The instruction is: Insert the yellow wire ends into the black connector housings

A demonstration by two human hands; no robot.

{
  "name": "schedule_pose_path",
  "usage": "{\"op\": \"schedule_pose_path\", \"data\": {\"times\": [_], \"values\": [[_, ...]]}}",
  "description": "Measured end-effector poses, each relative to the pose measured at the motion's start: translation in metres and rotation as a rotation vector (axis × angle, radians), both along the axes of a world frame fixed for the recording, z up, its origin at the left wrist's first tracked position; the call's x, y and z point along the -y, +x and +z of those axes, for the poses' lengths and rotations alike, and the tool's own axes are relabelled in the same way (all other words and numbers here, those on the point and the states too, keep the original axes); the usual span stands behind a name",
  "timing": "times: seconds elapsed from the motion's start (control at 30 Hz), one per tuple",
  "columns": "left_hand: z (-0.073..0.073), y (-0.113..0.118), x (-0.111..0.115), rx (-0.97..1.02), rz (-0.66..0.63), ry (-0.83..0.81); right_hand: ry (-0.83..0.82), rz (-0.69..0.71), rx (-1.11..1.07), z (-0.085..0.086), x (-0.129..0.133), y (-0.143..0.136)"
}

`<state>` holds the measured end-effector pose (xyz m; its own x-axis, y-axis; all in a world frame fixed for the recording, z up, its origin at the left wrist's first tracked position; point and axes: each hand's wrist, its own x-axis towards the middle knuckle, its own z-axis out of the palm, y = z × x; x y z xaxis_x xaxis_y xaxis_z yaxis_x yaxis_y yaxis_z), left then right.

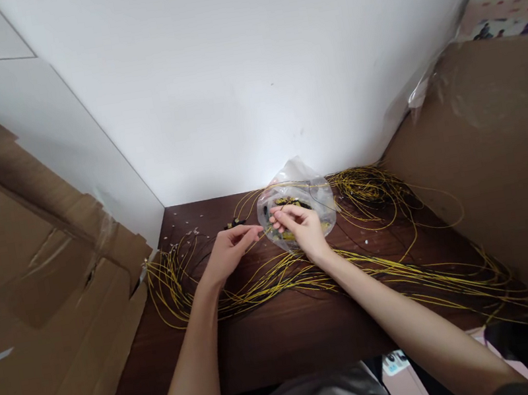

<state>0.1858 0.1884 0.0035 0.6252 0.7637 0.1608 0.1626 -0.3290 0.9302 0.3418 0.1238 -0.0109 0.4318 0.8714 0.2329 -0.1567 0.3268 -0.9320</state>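
In the head view, my left hand (pixel 230 251) is closed in a pinch, with a thin yellow wire (pixel 268 229) at its fingertips. My right hand (pixel 302 226) also pinches, thumb against fingers, around the other end of that short stretch of wire. What sits between the right fingertips is too small to make out. Beneath the hands lies a clear plastic bag (pixel 297 175), open, with small yellow and black pieces inside, partly hidden by my right hand. A long bundle of yellow and black wires (pixel 278 283) runs across the table below both wrists.
A tangled coil of yellow and black wire (pixel 366 189) lies at the back right of the dark wooden table (pixel 286 337). Cardboard boxes stand left (pixel 32 287) and right (pixel 495 174). A white wall (pixel 228 96) closes off the back. Small scraps (pixel 192 233) are scattered at the left.
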Motion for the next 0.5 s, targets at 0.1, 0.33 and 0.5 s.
{"op": "schedule_pose_path", "data": {"times": [0.1,0.33,0.5], "values": [[0.000,0.003,0.003,-0.011,-0.103,-0.009,0.007,0.060,0.021,0.002,0.002,-0.007],[0.005,0.000,0.006,-0.045,-0.126,-0.048,0.063,0.112,-0.046,-0.001,0.002,-0.007],[0.006,-0.003,0.004,0.169,-0.038,-0.237,0.019,0.189,-0.120,-0.005,0.002,-0.015]]}}
